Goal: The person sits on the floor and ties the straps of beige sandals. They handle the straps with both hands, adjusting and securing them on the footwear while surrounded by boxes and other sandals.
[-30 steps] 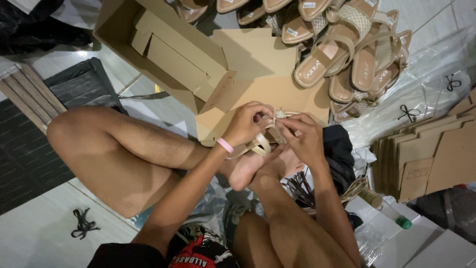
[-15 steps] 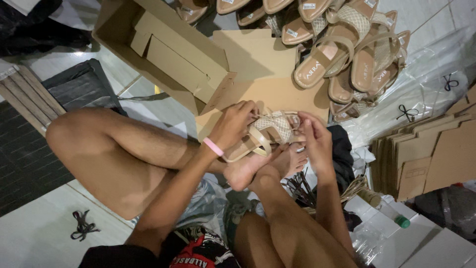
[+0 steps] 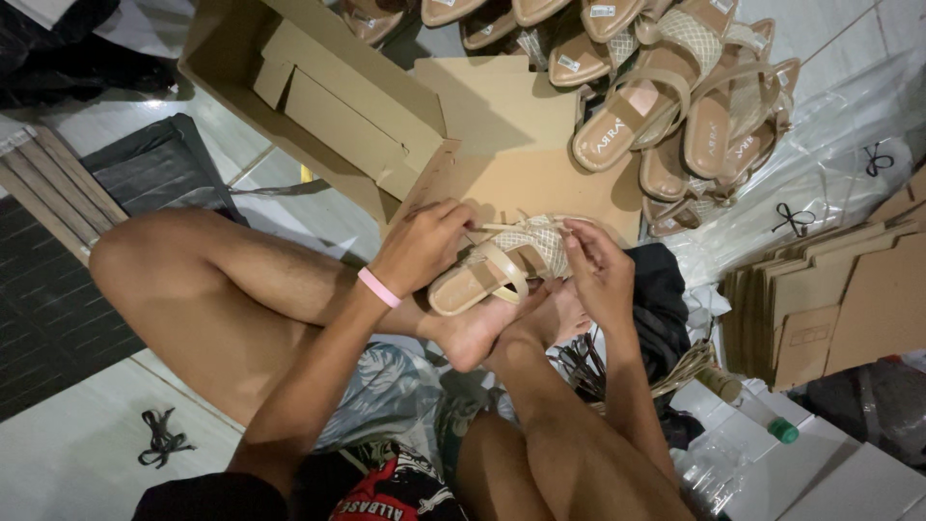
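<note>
Sandal [image 3: 502, 265] in both hands now, a beige one with a woven strap, held low over the person's crossed bare feet and just in front of the flat sheet of cardboard [image 3: 521, 145]. A second ago the hands were bunched tight together over it and the shoe barely showed; half a second ago they had opened apart and the woven strap came into sight. Now it lies tilted, toe end down toward the left. Left hand [image 3: 424, 246], pink band [image 3: 379, 287] on the wrist, is curled around the sandal's near side, fingers closed on the edge by the thin strap. Right hand [image 3: 598, 270] has slid to the heel end, fingertips pinching the strap there, thumb on top. Beyond the cardboard, the heap of matching sandals [image 3: 675, 106] sits as it did, and so does the open cardboard box [image 3: 318, 96] on the left. Stack of flat folded cartons [image 3: 830, 309] at the right, unchanged too.
</note>
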`<state>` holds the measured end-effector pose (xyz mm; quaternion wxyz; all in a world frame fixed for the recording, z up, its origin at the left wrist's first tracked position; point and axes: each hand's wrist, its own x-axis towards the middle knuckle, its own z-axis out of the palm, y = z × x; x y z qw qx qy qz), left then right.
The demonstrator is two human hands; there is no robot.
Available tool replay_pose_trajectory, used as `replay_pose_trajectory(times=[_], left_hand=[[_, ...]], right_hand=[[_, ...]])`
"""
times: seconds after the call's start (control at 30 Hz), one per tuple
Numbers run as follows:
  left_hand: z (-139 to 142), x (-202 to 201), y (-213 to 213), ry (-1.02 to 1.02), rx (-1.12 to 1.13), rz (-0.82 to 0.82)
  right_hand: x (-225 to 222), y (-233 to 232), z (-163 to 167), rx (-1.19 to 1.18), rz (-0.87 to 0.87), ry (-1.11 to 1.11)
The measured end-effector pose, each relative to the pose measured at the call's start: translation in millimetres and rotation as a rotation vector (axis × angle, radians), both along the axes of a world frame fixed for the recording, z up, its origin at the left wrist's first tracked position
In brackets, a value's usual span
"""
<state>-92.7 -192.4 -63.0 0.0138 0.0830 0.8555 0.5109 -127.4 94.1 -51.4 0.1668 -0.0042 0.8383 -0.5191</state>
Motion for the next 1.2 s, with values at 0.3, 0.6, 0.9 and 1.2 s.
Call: replay_pose_trajectory(times=[0.3,0.6,0.9,1.2], left_hand=[[35,-8,-19,-0.028,-0.113,-0.141],[17,-41,11,-0.022,-0.19,-0.304],[-24,-52,32,-0.212,0.121,-0.268],[-21,-51,7,-0.445,0.237,-0.402]], right_hand=[[-4,-14,28,0.195,0.174,0.187],[-18,-23,38,0.272,0.278,0.227],[-13,-22,23,0.187,0.256,0.236],[-20,-20,8,0.082,0.295,0.156]])
